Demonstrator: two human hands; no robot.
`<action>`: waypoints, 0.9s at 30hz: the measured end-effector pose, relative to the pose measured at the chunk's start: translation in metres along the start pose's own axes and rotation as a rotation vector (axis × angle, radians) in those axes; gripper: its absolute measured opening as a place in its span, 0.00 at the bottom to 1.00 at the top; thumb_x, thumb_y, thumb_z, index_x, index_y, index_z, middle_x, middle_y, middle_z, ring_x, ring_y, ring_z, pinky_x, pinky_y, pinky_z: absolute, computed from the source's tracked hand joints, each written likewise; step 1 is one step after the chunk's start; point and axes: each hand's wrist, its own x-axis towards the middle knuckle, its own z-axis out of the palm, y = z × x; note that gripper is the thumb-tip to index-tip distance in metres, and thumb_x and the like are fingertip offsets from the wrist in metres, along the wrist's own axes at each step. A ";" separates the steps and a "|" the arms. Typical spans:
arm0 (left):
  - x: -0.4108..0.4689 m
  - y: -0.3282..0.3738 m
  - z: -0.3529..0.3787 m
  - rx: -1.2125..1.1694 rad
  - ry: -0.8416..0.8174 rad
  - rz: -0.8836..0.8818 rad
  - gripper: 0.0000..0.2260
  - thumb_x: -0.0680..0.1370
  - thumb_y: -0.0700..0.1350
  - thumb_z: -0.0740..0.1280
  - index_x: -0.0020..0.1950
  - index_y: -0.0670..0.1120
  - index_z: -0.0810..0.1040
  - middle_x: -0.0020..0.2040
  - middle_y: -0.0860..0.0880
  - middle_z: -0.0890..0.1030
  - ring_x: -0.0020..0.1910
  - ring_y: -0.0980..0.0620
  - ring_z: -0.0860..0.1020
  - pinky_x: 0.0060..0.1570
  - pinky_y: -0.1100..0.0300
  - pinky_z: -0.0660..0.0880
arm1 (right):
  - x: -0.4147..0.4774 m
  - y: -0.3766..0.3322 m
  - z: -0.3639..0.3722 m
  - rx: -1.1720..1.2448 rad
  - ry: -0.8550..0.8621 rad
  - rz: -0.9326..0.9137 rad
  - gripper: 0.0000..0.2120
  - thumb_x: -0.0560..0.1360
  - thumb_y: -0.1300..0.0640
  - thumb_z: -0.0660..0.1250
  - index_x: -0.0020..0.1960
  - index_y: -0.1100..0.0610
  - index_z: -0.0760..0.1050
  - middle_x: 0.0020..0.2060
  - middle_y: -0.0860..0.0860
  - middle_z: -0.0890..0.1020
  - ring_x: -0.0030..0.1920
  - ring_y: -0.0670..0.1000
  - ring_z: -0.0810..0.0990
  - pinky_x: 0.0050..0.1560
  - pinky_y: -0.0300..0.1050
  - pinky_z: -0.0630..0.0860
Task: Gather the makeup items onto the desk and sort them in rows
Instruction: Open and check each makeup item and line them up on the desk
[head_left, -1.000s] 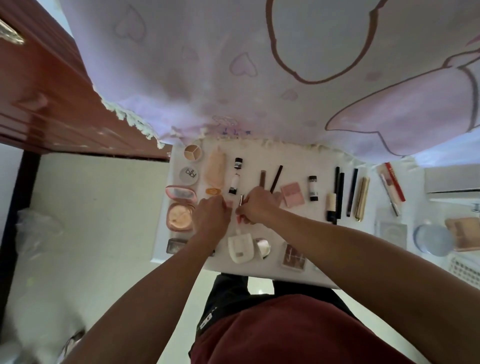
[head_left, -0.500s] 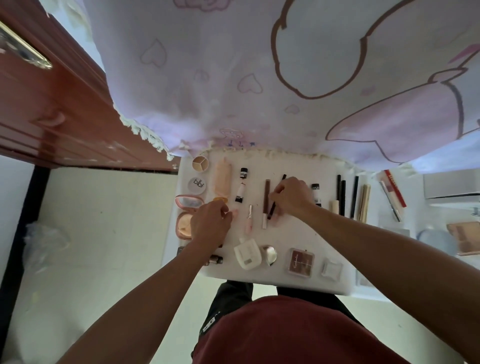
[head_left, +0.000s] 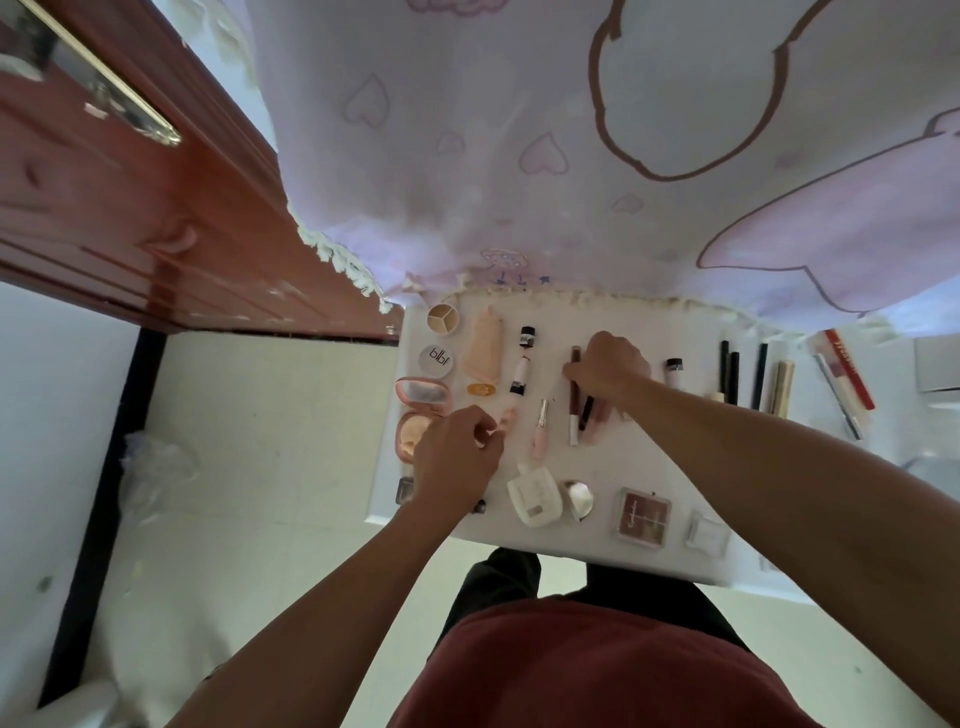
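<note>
1. since half a second ago the right hand (head_left: 608, 369) has slid left along the white tabletop (head_left: 649, 467); its fingers now curl over the brown pencil (head_left: 574, 395) and the black pencil (head_left: 587, 413), which lie side by side.
2. whether that hand actually pinches either pencil cannot be told; the fingers are bent close over their far ends.
3. the brown pencil's long axis runs far to near, its white tip toward the near edge; the black pencil now lies almost parallel to it, no longer slanted.
4. the left hand (head_left: 457, 462) stays in much the same place, fingers curled narrow around a small pink tube (head_left: 506, 418), whose free end points far and slightly right.
5. a pink lip gloss (head_left: 540, 428) lies between the two hands, also far to near.
6. an open pink compact (head_left: 418, 415) sits at the left edge, just left of the left hand.
7. more dark pencils (head_left: 732, 371) lie in a far-to-near row to the right.
</note>
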 end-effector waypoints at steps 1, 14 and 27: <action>-0.001 -0.001 -0.002 0.002 0.003 0.008 0.07 0.76 0.50 0.68 0.49 0.48 0.81 0.43 0.53 0.83 0.43 0.52 0.79 0.46 0.57 0.76 | -0.001 0.000 -0.003 0.034 0.003 0.011 0.11 0.72 0.50 0.68 0.41 0.57 0.71 0.35 0.52 0.76 0.39 0.55 0.77 0.37 0.45 0.72; 0.015 0.051 -0.055 -0.438 -0.197 0.215 0.06 0.79 0.48 0.67 0.55 0.50 0.78 0.43 0.48 0.82 0.38 0.51 0.80 0.34 0.64 0.75 | -0.112 0.009 -0.088 1.256 -0.199 0.117 0.06 0.75 0.61 0.65 0.43 0.62 0.79 0.36 0.57 0.83 0.28 0.49 0.75 0.29 0.40 0.67; 0.009 0.091 -0.114 -0.673 -0.312 0.352 0.06 0.79 0.38 0.66 0.45 0.40 0.81 0.28 0.47 0.74 0.25 0.51 0.67 0.25 0.62 0.65 | -0.191 -0.003 -0.092 0.915 -0.228 -0.303 0.19 0.83 0.50 0.58 0.47 0.61 0.80 0.26 0.50 0.66 0.26 0.47 0.62 0.26 0.38 0.60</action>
